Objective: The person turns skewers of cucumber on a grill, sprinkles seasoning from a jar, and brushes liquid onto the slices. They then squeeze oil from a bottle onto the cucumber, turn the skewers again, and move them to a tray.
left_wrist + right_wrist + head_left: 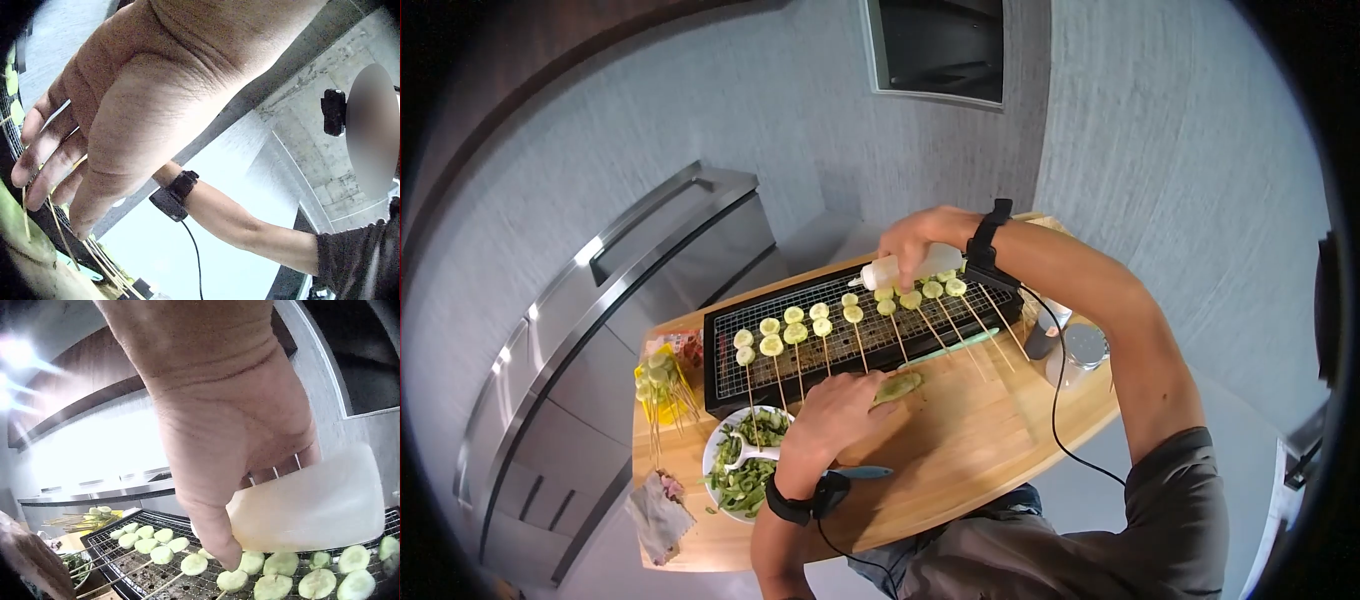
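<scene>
In the head view my right hand grips a translucent squeeze bottle, tipped on its side above the grill, with the nozzle pointing left. The right wrist view shows the thumb and fingers wrapped round the bottle, and pale liquid inside it. Skewered cucumber slices lie in a row across the wire mesh, their sticks jutting over the front edge. My left hand hovers near those sticks, fingers loosely extended and holding nothing. Beside its fingertips a piece of cucumber lies on the wooden table.
Left of my left hand stands a white bowl of green peelings with a white peeler on top. A blue-handled knife lies nearby. More cucumber skewers rest at the far left; jars stand right of the grill.
</scene>
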Demonstrator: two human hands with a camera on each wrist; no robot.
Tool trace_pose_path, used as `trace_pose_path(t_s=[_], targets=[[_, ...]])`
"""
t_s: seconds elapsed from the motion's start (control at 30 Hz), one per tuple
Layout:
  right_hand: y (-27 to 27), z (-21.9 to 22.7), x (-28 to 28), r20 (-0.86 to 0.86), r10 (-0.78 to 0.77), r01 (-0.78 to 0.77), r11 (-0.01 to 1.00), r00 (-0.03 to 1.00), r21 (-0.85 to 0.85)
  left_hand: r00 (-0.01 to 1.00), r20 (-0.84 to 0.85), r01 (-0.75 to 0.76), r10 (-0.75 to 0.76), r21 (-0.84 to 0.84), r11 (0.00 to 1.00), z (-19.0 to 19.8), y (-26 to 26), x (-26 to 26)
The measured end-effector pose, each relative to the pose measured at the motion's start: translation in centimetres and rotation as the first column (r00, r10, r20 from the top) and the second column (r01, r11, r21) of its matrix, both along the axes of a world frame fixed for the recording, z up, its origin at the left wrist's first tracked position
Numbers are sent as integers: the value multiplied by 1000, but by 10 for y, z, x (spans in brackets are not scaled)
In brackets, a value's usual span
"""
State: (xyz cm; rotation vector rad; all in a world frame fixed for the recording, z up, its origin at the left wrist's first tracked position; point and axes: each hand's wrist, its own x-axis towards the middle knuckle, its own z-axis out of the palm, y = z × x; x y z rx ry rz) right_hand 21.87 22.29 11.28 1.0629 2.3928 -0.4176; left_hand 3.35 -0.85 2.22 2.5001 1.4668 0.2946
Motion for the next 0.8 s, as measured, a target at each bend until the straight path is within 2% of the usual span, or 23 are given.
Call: trace_pose_path(t_s=[0.07, 0.3, 0.4, 0.47, 0.6, 0.7, 0.8], targets=[[-8, 7, 3, 7, -52, 52, 999, 999, 6, 1000, 3, -4, 4, -9, 1000, 2, 0, 1], [6, -3, 8, 35, -33, 31, 999, 999, 38, 1000, -14, -14, 14, -4, 1000, -1, 1, 2], [4, -1, 13, -30, -52, 52, 999, 998, -7, 1000, 15, -4, 4, -17, 1000, 2, 1, 2], [7, -2, 14, 40, -49, 48, 999, 998, 25, 1000, 23, -2, 2, -7, 1000, 1, 2, 1], [9, -3, 25, 39, -60, 59, 998, 997, 31, 999, 46, 20, -21, 14, 1000, -3, 4, -2], [15, -2, 31, 110, -91, 95, 995, 990, -32, 998, 54, 14, -14, 11, 1000, 2, 1, 0], [10, 0, 38, 105, -130, 127, 991, 986, 36, 999, 44, 11, -12, 23, 1000, 2, 1, 0]])
